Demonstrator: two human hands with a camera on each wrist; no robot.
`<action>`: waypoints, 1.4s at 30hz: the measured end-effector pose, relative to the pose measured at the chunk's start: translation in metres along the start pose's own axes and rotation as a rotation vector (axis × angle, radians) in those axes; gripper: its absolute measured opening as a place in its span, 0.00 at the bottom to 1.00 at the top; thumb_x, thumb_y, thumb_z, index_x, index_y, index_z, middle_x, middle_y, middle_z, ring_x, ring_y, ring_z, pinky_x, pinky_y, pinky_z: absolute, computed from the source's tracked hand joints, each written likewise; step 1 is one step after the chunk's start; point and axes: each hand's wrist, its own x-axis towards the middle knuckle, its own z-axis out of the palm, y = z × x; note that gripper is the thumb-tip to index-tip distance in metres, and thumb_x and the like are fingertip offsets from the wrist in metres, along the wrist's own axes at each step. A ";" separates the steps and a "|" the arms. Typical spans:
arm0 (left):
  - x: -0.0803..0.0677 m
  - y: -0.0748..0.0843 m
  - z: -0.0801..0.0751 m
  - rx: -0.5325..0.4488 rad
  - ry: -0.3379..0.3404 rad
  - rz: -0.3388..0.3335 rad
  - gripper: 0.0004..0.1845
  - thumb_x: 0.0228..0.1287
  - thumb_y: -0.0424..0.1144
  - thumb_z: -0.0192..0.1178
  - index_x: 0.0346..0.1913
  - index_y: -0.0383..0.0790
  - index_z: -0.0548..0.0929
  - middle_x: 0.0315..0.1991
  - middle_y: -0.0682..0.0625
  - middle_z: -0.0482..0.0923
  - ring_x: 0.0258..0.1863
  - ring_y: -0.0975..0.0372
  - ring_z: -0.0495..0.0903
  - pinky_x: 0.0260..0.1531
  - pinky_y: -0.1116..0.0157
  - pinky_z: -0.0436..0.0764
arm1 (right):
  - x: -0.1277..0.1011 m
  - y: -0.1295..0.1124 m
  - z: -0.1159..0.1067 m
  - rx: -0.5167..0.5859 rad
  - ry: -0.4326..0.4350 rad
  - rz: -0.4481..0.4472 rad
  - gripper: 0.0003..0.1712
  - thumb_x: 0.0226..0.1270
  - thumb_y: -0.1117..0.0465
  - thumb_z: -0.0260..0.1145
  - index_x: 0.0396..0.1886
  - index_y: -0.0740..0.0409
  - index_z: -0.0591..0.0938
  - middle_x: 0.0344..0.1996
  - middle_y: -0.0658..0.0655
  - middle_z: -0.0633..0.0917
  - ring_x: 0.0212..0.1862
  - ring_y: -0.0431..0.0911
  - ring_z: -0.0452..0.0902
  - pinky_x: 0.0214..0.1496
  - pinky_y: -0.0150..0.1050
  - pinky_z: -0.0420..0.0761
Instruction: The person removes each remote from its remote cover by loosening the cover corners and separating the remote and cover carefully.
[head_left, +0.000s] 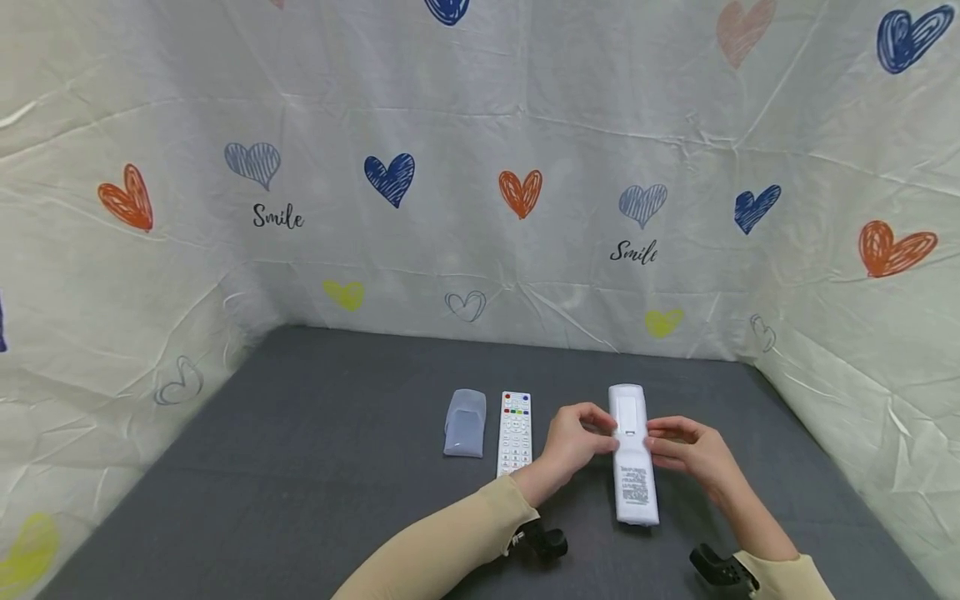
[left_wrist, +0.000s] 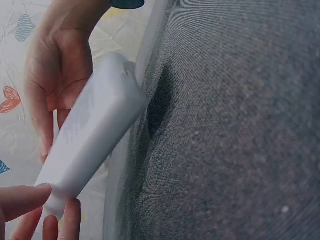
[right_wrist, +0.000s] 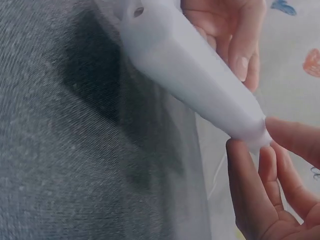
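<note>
Left hand (head_left: 573, 437): the left edge of a white remote (head_left: 632, 454) is pinched between thumb and fingertips, around the middle of its length.
Right hand (head_left: 693, 454): the opposite edge is pinched in the same manner, the two hands being set almost level across the remote.
White remote: held on the right side of the dark grey tabletop (head_left: 300, 467), its back turned up; whether the surface is touched cannot be told.
Long axis: directed away from the person, with the far end tipped slightly to the left.
Far end: marked by a long recessed panel (head_left: 630, 410).
Near end: pointed toward the person and covered with a printed label (head_left: 634, 485); a small dark hole (right_wrist: 139, 11) is caught in its tip by the right wrist view.
Shadow (left_wrist: 161, 102): cast on the tabletop beside the near end.
Button remote (head_left: 515, 429): laid face up left of the left hand, roughly parallel to the held one, its lower end hidden by the left forearm.
Grey-blue item (head_left: 465, 425): placed just left of the button remote, also set lengthwise.
Sleeves (head_left: 442, 542): beige, with a black device (head_left: 543, 542) worn at each wrist.
Backdrop (head_left: 450, 92): white cloth, printed with coloured hearts and "Smile."
</note>
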 end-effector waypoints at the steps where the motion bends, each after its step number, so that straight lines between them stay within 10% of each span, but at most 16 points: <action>1: 0.000 0.000 0.000 -0.010 0.001 -0.007 0.13 0.43 0.21 0.70 0.34 0.36 0.83 0.34 0.44 0.81 0.26 0.67 0.81 0.27 0.69 0.83 | 0.000 0.001 0.001 -0.006 0.002 -0.001 0.29 0.56 0.60 0.72 0.55 0.69 0.75 0.38 0.51 0.83 0.38 0.40 0.82 0.43 0.39 0.85; 12: -0.001 -0.002 0.003 0.007 0.019 -0.078 0.26 0.42 0.19 0.70 0.48 0.36 0.80 0.37 0.42 0.81 0.25 0.62 0.83 0.25 0.67 0.84 | 0.006 0.008 0.004 -0.035 -0.020 0.062 0.35 0.59 0.62 0.70 0.63 0.72 0.69 0.53 0.66 0.80 0.42 0.42 0.82 0.46 0.43 0.84; 42: 0.005 -0.008 0.007 0.088 0.050 -0.221 0.23 0.43 0.18 0.69 0.46 0.33 0.79 0.32 0.44 0.79 0.22 0.60 0.82 0.23 0.66 0.84 | 0.019 0.019 0.013 -0.142 -0.060 0.124 0.30 0.58 0.62 0.70 0.57 0.75 0.74 0.47 0.66 0.83 0.40 0.44 0.82 0.44 0.43 0.84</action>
